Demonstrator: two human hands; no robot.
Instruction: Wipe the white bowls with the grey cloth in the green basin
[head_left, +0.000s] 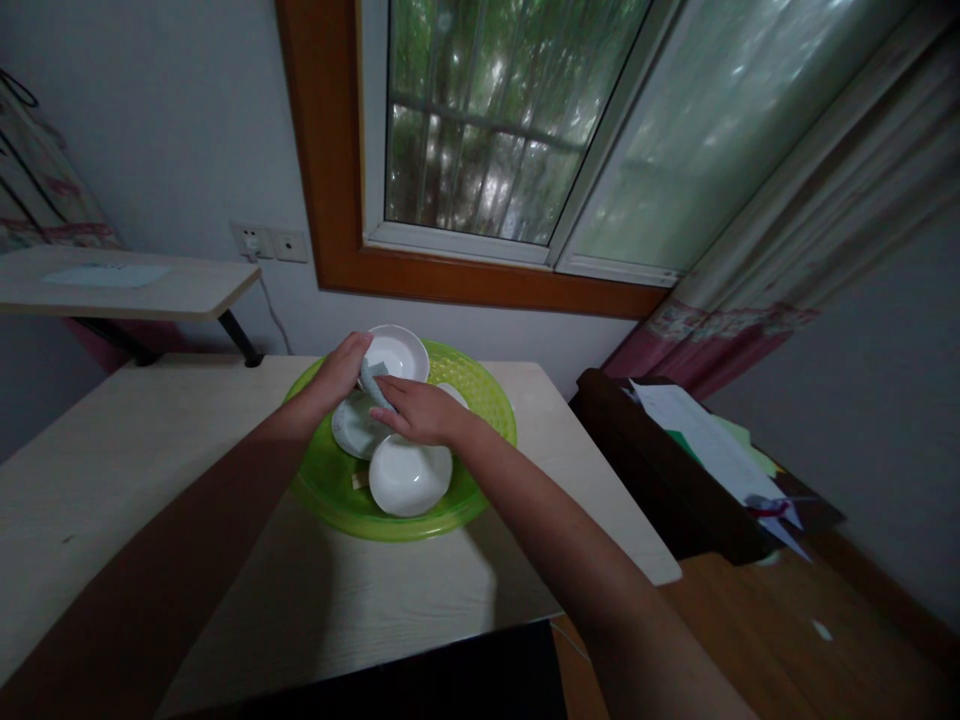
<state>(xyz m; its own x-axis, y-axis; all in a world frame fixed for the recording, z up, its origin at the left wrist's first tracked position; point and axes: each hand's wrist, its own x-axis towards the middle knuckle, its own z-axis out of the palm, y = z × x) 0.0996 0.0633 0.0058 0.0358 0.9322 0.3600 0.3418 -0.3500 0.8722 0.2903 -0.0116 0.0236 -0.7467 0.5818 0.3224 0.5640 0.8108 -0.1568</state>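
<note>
Lime-green plastic makes up the round basket [491,400] on the pale wood-grain table [559,450], its far rim close to the wall under the window [487,120]. The left hand [343,368] is at the far left of the basket, its fingers closed around the left edge of a white bowl [405,350], whose inside shows. The right hand [424,408] reaches over the middle of the basket, thumb and fingers narrowed on a grey-blue cloth [373,385], which passes between the two hands and lies against the bowl's near left side. Under the hands, at the left of the basket, is a pale dish [356,428], partly covered by the cloth and the right hand. Nearest the person in the basket is a second white bowl [410,478], with a small tan piece [360,481] just to its left. Another white dish [454,395] shows only in part beyond the right wrist. On the far left of the table stands a raised shelf [187,285] bearing a sheet of paper [109,274], with wall sockets [289,245] beyond it. To the right, apart from the table, papers [697,430] lie on dark brown furniture [637,455] beneath a curtain [787,220].
</note>
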